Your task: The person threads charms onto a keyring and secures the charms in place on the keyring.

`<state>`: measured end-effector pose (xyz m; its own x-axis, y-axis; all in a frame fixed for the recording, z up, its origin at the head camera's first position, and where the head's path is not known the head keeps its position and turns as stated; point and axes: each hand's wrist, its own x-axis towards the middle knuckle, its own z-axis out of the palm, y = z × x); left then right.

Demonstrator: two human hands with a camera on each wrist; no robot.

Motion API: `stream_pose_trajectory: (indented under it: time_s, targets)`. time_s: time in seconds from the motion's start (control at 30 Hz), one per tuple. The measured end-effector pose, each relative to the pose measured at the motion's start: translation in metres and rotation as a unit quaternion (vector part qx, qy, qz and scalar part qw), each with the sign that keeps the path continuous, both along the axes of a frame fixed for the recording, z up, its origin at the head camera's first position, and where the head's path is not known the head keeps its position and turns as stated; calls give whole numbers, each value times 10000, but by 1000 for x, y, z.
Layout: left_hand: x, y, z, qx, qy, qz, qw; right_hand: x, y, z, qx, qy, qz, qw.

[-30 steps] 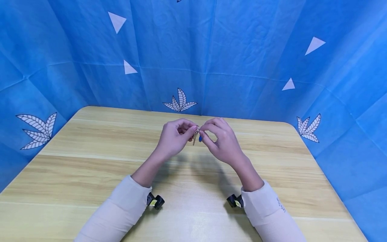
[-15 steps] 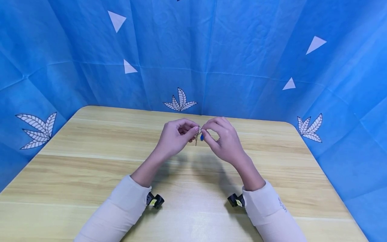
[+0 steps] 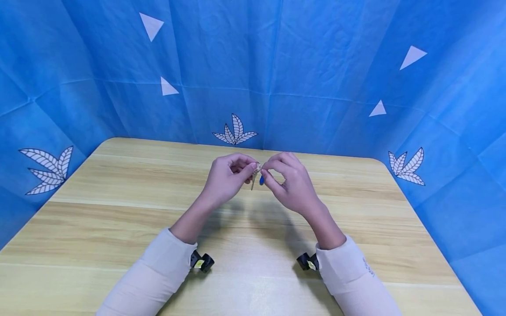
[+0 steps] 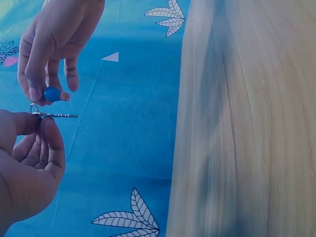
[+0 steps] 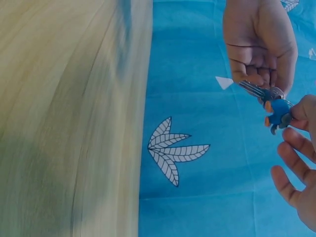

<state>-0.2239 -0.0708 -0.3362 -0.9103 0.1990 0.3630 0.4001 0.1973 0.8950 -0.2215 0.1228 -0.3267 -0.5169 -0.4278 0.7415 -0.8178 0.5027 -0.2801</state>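
Both hands meet in the air over the far middle of the table. My left hand point(image 3: 226, 181) pinches a metal key point(image 4: 66, 116) by its head between thumb and finger, the blade pointing out past the fingertips. My right hand point(image 3: 291, 184) pinches the thin key ring point(image 4: 33, 107) from the other side. A small blue figure charm point(image 5: 279, 109) with orange feet hangs just under the right fingertips. In the right wrist view more than one key blade shows by the left fingertips. The fingers hide much of the ring.
The light wood table point(image 3: 253, 272) spreads beneath both forearms, its far edge against a blue cloth backdrop point(image 3: 324, 66) printed with white leaves and triangles. Small black wrist cameras point(image 3: 204, 263) stick out from the pale sleeves point(image 3: 158, 267).
Hands, keys and charm shift slightly right, then back left. The key's hanging angle changes a little. Both hands keep their grip.
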Motion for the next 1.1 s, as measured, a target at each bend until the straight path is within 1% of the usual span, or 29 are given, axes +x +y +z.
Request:
stream_pose_trajectory:
  time_s: [0.17, 0.37, 0.47, 0.77, 0.9, 1.1]
  targets:
    - [0, 0, 1, -59, 44, -110, 9999, 0, 0, 0, -106, 43, -47, 9999]
    - [1, 0, 0, -356, 115, -71, 9993, 0, 3, 1, -77, -26, -37, 10000]
    - [1, 0, 0, -422, 136, -55, 9990, 0, 3, 1, -58, -33, -25, 10000]
    - [-2, 0, -2, -386, 220, -36, 9990, -1, 1, 1, -14, 31, -41, 10000]
    - [-2, 0, -2, -357, 243, -14, 9991, 0, 1, 2, 64, -16, -33, 10000]
    - [0, 0, 0, -320, 237, 52, 9992, 1, 0, 2, 93, -95, 73, 9999]
